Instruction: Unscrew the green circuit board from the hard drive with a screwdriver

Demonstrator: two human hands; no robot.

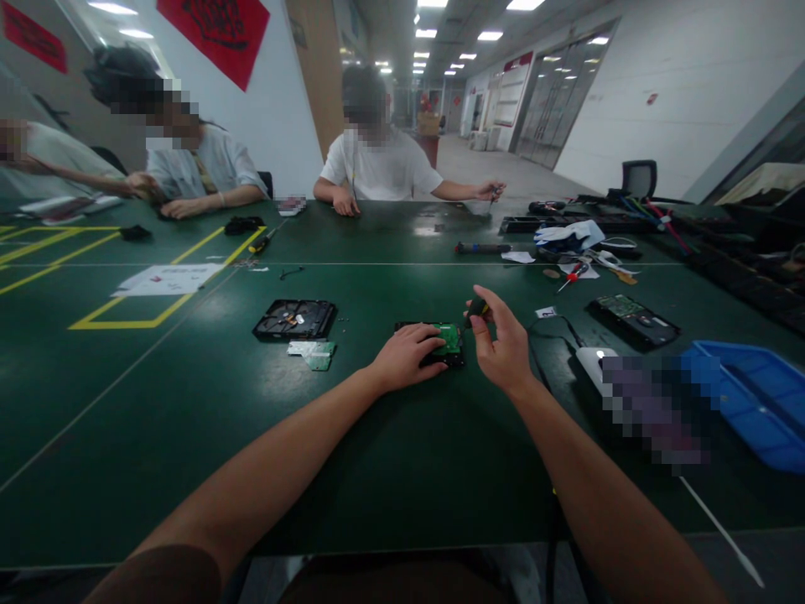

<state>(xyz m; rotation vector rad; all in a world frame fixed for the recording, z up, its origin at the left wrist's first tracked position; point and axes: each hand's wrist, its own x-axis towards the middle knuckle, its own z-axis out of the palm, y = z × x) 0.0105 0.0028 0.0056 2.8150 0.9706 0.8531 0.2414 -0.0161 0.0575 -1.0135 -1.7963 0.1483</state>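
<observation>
A hard drive (450, 338) with a green circuit board on top lies flat on the table in front of me. My left hand (410, 356) is laid over its left part, fingers across the top and thumb by the near edge, holding it against the table. Just right of the drive, my right hand (501, 340) pinches a screwdriver (476, 310) by its black and yellow handle. The fingers hide much of the tool, and I cannot make out its tip. To the left lie another drive casing (294, 320) and a loose green circuit board (313, 355), with tiny screws beside them.
At right are another hard drive (634, 320), a blue tray (755, 403) and a white device with a cable (589, 361). Farther back lie a red screwdriver (571, 277), a dark cylindrical tool (482, 248) and gloves (569, 235). Several people sit across the table.
</observation>
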